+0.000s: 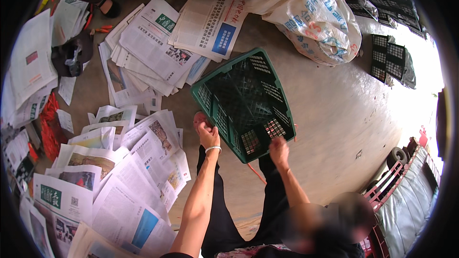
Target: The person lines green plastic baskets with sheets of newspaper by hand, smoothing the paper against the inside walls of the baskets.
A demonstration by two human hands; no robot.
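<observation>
A green plastic crate [251, 105] with latticed walls stands on the floor between the person's legs, its inside dark and seemingly without contents. My left hand [208, 134], with a pale bangle at the wrist, is at the crate's lower left side, its fingers bent; whether it grips anything is unclear. My right hand [279, 150] is curled beside the crate's near right corner and is slightly blurred; what it holds cannot be made out. An orange-red strap [256, 173] runs out from under the crate's near edge.
Newspapers [157, 39] lie in piles beyond the crate, and more newspapers [122, 193] spread at left. A white woven sack [315, 21] stands at upper right, near black crates [387, 57]. Red strapping [52, 125] lies far left. Another person's foot [107, 6] shows at upper left.
</observation>
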